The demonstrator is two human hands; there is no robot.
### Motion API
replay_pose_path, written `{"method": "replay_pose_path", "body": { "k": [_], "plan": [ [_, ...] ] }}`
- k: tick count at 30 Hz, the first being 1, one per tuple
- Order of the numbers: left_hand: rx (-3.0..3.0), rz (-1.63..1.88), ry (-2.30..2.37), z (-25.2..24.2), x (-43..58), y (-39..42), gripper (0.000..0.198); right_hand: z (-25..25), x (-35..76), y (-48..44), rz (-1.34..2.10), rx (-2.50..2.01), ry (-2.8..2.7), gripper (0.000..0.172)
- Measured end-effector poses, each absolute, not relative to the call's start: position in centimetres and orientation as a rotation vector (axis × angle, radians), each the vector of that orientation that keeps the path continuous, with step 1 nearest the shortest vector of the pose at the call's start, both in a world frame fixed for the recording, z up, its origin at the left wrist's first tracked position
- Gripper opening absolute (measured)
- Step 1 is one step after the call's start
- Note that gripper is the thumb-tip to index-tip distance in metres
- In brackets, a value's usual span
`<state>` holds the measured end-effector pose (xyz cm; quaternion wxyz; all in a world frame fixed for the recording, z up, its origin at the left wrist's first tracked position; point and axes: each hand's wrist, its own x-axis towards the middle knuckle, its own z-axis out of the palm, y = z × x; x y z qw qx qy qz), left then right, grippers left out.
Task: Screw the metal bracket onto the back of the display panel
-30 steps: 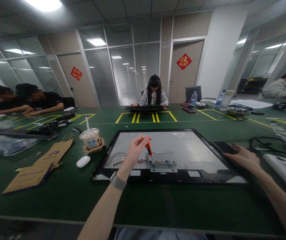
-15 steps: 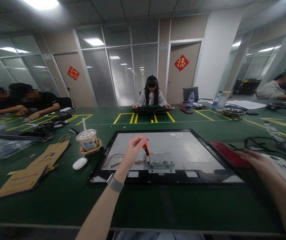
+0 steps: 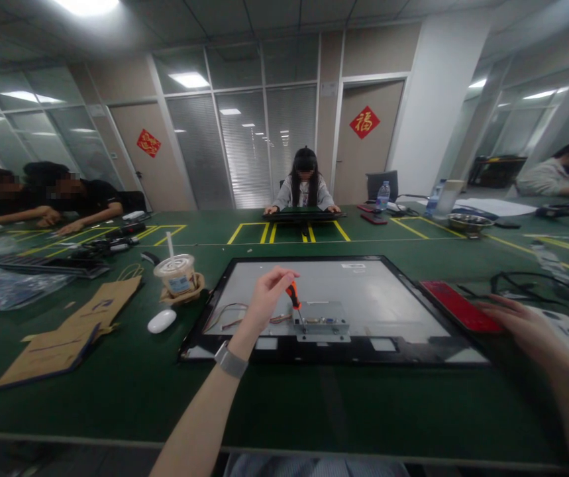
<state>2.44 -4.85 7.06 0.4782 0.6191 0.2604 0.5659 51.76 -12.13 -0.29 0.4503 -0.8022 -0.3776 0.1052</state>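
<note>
Red phone (image 3: 458,308) unveiled as right hand (image 3: 522,324) is shifted outward

A dark face was shown a second earlier; now red was displayed, with more of the phone uncovered. Whether it had been flipped or lit could not be told. It was laid just beside the right edge of the panel (image 3: 378,301), toward the right side of the tabletop (image 3: 284,404).

On the other flank, little was changed! The orange-and-black screwdriver (image 3: 293,295) was kept pinched in the left hand (image 3: 269,291), fingertips together on the handle's upper end, its tip set at the left end of the metal bracket (image 3: 322,335), by the middle of the panel's near edge.

Light and stiff, the screwdriver was judged, best taken by its handle. The panel, set before the tabletop's near edge, was reckoned broad and fragile, to be gripped only by its black frame. The phone was thought slim, perhaps slippery, best held by its long edges.

And the pose: the left forearm was slanted up from the near edge, wrist raised; the right was brought in from the near right corner, fingers stretched toward the phone, any clamp impossible to tell.
</note>
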Motion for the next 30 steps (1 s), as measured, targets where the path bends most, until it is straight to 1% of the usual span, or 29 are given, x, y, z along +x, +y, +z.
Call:
{"method": "replay_pose_path", "body": {
  "k": [1,4,12,16,21,24,26,27,28,30],
  "plan": [
    [1.512,1.38,0.64,7.1,2.4,-4.8,0.025,-0.1,51.7,-12.2,0.423,-1.902,-0.782,0.065],
    [1.515,1.393,0.642,7.0,2.4,-4.7,0.025,0.1,51.8,-12.2,0.64,-1.778,-0.629,0.073],
    [1.506,1.392,0.648,7.0,2.5,-4.7,0.025,0.1,51.9,-12.2,0.706,-1.775,-0.675,0.074],
    [1.502,1.388,0.664,7.2,2.5,-4.9,0.025,-0.3,52.4,-12.0,0.637,-1.768,-0.721,0.066],
    [1.519,1.4,0.639,7.2,2.4,-4.9,0.023,-0.7,53.2,-11.9,0.633,-1.794,-0.727,0.056],
    [1.535,1.386,0.61,7.2,2.4,-4.9,0.024,-0.4,52.3,-11.9,0.518,-1.932,-0.794,0.045],
    [1.531,1.364,0.587,7.2,2.4,-4.9,0.025,-0.1,50.9,-11.7,0.158,-2.109,-0.919,0.037],
    [1.525,1.354,0.577,7.2,2.4,-5.0,0.025,-0.1,50.1,-11.5,-0.021,-2.104,-1.046,0.035],
    [1.516,1.347,0.571,7.2,2.4,-5.0,0.025,0.0,49.1,-11.3,-0.115,-2.014,-1.23,0.035],
    [1.499,1.342,0.568,7.1,2.5,-4.9,0.026,0.0,47.3,-10.9,-0.119,-1.775,-1.539,0.034]
  ]
}}
